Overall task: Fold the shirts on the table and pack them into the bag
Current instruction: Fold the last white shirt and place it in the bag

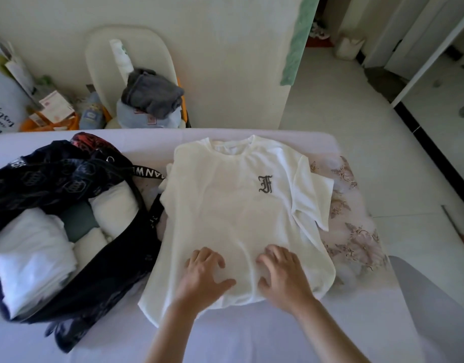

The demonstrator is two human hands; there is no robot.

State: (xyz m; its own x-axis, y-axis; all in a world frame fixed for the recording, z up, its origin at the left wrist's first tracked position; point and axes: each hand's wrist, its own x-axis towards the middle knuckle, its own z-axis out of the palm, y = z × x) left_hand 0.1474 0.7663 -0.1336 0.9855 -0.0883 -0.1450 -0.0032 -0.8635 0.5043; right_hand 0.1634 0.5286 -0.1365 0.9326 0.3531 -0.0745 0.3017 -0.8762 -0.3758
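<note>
Broadly, the bench (252,336) filled the lower half of the frame under a pale cover. A white shirt (233,210) lay spread face up across its centre, collar toward the top of the frame, with a dark gothic letter on the chest and one short sleeve lying out to the right over a floral cloth (356,231). Just beside the shirt, at the left of the frame, the dark patterned bag (102,279) lay open on the bench, its black strap touching the shirt's left edge. Inside it sat folded white shirts (31,252), packed close together. Near the shirt's lower hem, the left hand (207,271) and the right hand (283,273) rested palm down on the fabric, side by side but apart. Their fingers (212,254) were spread and only slightly bent, pressing the cloth and gripping nothing.
</note>
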